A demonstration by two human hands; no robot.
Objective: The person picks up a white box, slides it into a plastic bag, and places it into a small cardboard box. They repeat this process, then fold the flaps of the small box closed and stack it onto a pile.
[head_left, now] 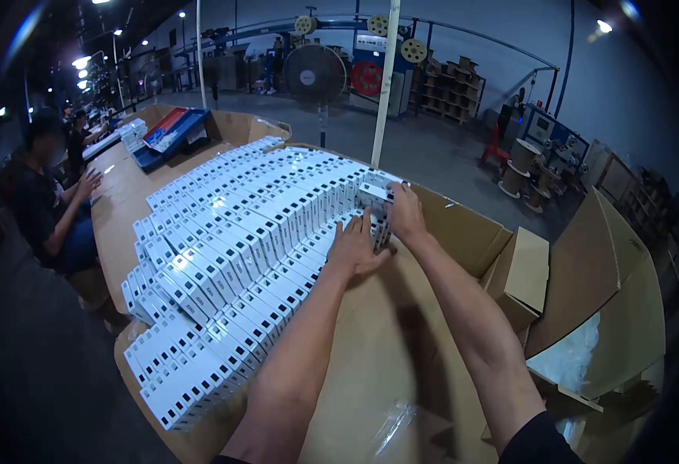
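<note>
Rows of small white boxes [239, 267] with dark square marks stand packed side by side on the cardboard-covered table [370, 371], some rows stacked higher. My right hand [407, 214] grips a white box [375, 191] at the far right end of the rows, with the fingers curled over its right end. Just below and to the left, my left hand [352, 247] rests against the near row, fingers stretched out and touching the boxes. How many boxes my right hand holds is not clear, since its fingers cover part of them.
A brown carton [519, 271] stands on the right beside a large open carton [587, 286] with clear plastic [571, 359] inside. At the table's far end are blue and red trays [173, 133]. A person [53, 193] sits at the left edge. Behind stands a fan [314, 77].
</note>
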